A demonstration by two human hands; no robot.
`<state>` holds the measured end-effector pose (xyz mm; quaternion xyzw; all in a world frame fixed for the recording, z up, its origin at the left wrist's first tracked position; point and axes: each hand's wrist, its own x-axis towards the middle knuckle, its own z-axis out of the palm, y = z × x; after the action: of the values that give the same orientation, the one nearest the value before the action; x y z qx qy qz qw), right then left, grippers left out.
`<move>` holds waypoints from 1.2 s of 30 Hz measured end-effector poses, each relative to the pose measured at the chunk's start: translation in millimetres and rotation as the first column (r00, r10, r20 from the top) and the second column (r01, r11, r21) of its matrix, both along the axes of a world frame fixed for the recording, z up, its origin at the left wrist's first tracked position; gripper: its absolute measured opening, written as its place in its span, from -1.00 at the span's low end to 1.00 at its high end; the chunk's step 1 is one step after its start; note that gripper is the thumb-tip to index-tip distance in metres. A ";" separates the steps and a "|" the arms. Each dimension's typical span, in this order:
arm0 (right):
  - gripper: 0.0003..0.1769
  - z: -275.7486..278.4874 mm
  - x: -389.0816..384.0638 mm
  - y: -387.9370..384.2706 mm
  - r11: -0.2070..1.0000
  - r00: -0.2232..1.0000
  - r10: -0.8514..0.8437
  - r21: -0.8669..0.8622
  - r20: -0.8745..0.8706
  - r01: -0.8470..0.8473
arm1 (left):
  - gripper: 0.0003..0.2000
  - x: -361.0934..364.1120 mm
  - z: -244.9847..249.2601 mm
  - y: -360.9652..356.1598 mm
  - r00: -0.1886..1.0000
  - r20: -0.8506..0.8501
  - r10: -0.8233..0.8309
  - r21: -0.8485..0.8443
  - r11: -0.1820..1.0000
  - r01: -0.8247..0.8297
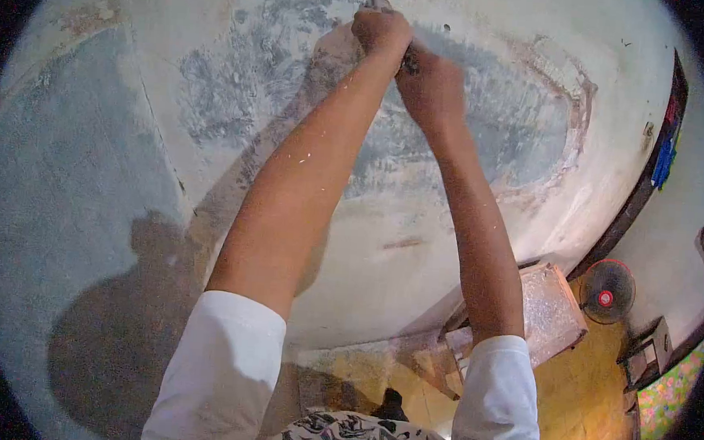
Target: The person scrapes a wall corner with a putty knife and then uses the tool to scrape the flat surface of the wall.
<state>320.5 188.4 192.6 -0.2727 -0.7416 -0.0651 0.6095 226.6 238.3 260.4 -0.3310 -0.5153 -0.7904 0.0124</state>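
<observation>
Both my arms reach up to a wall (469,146) with patchy grey and whitish areas, where the paint has worn or been scraped off. My left hand (382,30) is closed in a fist near the top, with a small greyish tip showing above its fingers. Just below and to the right, my right hand (433,88) is closed too. Between the two hands shows a short piece of a dark tool (411,60), gripped by both; its kind I cannot tell, as the fingers cover most of it.
Below right, a box-like table (552,309) stands against the wall, with a round fan (605,294) beside it. A small wooden piece of furniture (646,355) is farther right on the yellowish floor (574,403). Blue cloth (664,162) hangs at the right.
</observation>
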 end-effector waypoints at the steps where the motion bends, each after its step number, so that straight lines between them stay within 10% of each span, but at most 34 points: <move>1: -0.75 -0.6 0.8 2.3 1.000 1.000 -0.002 -0.004 0.004 0.002 | -0.77 -0.6 -0.7 -1.9 0.995 -0.038 -0.093 -0.013 0.996 0.093; 3: -0.72 7.2 4.8 6.4 0.998 0.996 -0.066 -0.008 0.055 0.067 | -0.76 -10.4 3.6 -5.5 0.955 -0.126 -0.269 -0.042 0.963 0.266; 6: -0.69 19.3 20.0 14.4 0.997 0.993 -0.048 0.069 0.111 0.041 | -0.76 -0.4 11.0 11.0 0.997 -0.041 -0.068 -0.066 0.996 0.066; 12: -0.67 26.1 50.2 34.0 0.983 0.964 -0.055 0.182 0.259 0.007 | -0.73 16.8 -10.6 8.3 0.755 0.106 -0.648 0.361 0.732 0.578; 18: -0.69 69.9 81.8 40.3 0.945 0.837 -0.198 0.326 0.511 0.024 | -0.71 40.8 -12.5 -6.8 0.721 0.114 -0.684 0.446 0.684 0.577; 24: -0.59 88.2 98.4 46.1 0.943 0.703 -0.281 0.324 0.654 0.075 | -0.70 26.9 -38.4 -29.1 0.788 -0.079 -0.610 0.104 0.781 0.615; 27: -0.66 90.7 106.7 46.4 0.908 0.690 -0.322 0.417 0.648 0.033 | -0.71 6.3 -55.5 -29.2 0.919 -0.382 -0.098 -0.007 0.995 0.103; 28: -0.72 90.1 106.5 46.8 0.892 0.686 -0.345 0.450 0.641 0.029 | -0.79 1.5 -57.7 -32.4 0.780 -0.588 0.215 0.147 0.976 -0.159; 36: -0.63 98.9 104.9 68.4 0.857 0.705 -0.342 0.515 0.621 -0.039 | -0.58 -7.2 -47.4 -24.4 0.329 -0.818 0.472 0.366 0.868 -0.335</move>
<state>425.4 256.7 291.5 -0.1263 -0.8467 -0.4002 0.3271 219.4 213.9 213.0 -0.5535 -0.4427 -0.4998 0.4977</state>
